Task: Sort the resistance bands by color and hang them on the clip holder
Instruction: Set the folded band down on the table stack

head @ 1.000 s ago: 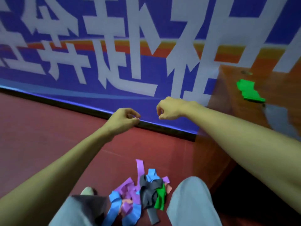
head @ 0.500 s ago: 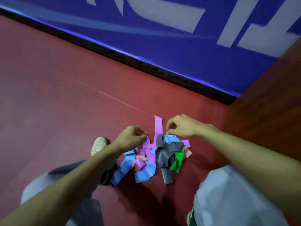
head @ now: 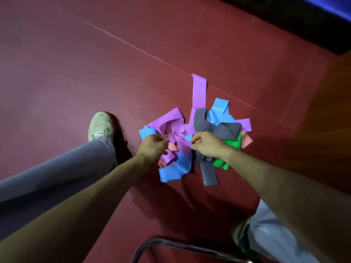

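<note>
A tangled pile of resistance bands lies on the red floor (head: 76, 63). It holds purple bands (head: 198, 92), blue bands (head: 174, 170), grey bands (head: 209, 175), a green band (head: 220, 163) and pink bands (head: 247, 142). My left hand (head: 152, 147) is down on the pile's left side, its curled fingertips against a purple band. My right hand (head: 207, 144) lies over the grey and green bands, fingers curled at the purple and blue edge. Whether either hand grips a band is hidden by the fingers. No clip holder is in view.
My left shoe (head: 99, 126) and trouser leg stand left of the pile, and my right shoe (head: 241, 234) is at the lower right. A curved metal tube (head: 180, 245) crosses the bottom edge. A wooden surface (head: 332, 111) and a black baseboard (head: 303, 25) border the right and top.
The view has tipped down from the blue wall to the floor. Both hands have dropped from in front of the wall onto the pile of bands.
</note>
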The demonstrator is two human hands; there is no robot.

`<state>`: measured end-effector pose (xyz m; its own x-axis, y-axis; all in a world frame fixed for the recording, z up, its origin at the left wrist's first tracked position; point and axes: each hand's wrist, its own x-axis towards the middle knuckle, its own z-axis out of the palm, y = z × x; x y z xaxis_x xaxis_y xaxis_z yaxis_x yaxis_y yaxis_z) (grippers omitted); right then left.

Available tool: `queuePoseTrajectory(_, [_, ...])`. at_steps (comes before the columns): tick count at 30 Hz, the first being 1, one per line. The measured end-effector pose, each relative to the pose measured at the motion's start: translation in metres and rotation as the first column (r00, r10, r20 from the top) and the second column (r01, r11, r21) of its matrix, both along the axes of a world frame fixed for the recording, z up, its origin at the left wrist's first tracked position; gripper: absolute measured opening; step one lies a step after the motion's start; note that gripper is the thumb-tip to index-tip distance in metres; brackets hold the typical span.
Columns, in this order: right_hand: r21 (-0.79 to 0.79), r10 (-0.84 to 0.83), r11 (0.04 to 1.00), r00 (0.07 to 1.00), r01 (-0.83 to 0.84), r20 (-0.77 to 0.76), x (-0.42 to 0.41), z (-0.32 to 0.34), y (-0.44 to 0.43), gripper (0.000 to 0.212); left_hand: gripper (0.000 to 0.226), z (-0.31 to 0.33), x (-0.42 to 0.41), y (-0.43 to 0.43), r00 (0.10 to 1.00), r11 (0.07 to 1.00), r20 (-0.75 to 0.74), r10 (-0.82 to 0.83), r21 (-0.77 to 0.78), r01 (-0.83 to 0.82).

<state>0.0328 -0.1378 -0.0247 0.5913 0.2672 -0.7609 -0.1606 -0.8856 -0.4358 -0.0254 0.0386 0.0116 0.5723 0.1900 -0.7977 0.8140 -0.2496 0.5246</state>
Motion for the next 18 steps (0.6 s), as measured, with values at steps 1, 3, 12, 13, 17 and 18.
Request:
queuePoseTrajectory(1, [0.009, -0.028, 1.000, 1.000, 0.028, 0.007, -0.003, -0.014, 0.004, 0.030, 0.011, -0.009, -0.003, 0.001, 0.999, 1.000, -0.022, 0.023, -0.008, -0.023])
queuePoseTrajectory(3, [0.013, -0.051, 0.999, 0.999, 0.050, 0.019, -0.010, -0.038, 0.012, 0.044, 0.017, -0.025, -0.008, 0.004, 0.998, 0.999, -0.042, 0.043, -0.006, -0.043])
queuePoseTrajectory(12, [-0.112, 0.071, 0.992, 0.981, -0.052, 0.178, -0.036, -0.067, 0.029, 0.013, 0.023, -0.037, -0.010, 0.009, 0.999, 0.999, -0.035, 0.025, -0.026, -0.026])
queuePoseTrajectory(13, [-0.094, 0.061, 0.995, 0.980, -0.044, 0.189, -0.037, -0.064, 0.027, 0.011, 0.023, -0.034, -0.009, 0.010, 0.999, 0.999, -0.031, 0.023, -0.029, -0.024])
queuePoseTrajectory(17, [0.015, 0.081, 0.996, 0.959, -0.088, 0.273, -0.032, -0.038, 0.016, 0.010, 0.018, -0.014, -0.006, 0.013, 0.999, 0.999, -0.028, -0.045, -0.021, 0.044])
queuePoseTrajectory(18, [0.050, 0.094, 0.992, 0.950, -0.114, 0.297, -0.028, -0.027, 0.013, 0.011, 0.018, -0.007, -0.004, 0.014, 0.997, 0.997, -0.024, -0.073, -0.021, 0.073])
